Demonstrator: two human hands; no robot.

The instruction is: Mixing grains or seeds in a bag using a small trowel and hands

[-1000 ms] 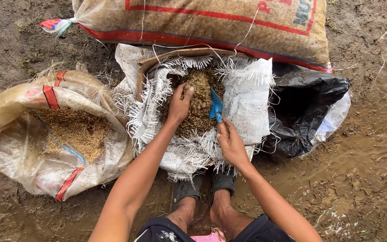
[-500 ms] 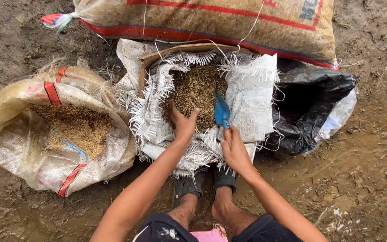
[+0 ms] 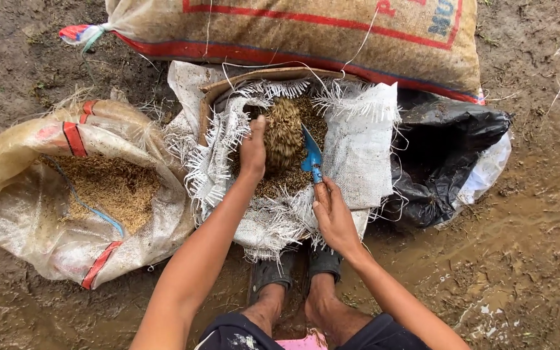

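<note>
Left hand (image 3: pixel 253 150) cupped around a clump of brown husk (image 3: pixel 284 133), lifted over the white sack (image 3: pixel 358 149). Right hand (image 3: pixel 333 215) closed, seemingly, on a blue scoop (image 3: pixel 311 155) just beside. Beyond: tan sack (image 3: pixel 66 194) left, black bag (image 3: pixel 442 155) right, wet mud (image 3: pixel 526 259) underfoot.

The scoop (image 3: pixel 312 157) is bright blue against tan-brown grain (image 3: pixel 284 139). The frayed woven sack (image 3: pixel 358 149) is white; the full sack (image 3: pixel 332 39) is tan with red stripes. The plastic bag (image 3: pixel 445 155) is black, the ground (image 3: pixel 539 259) muddy brown.
</note>
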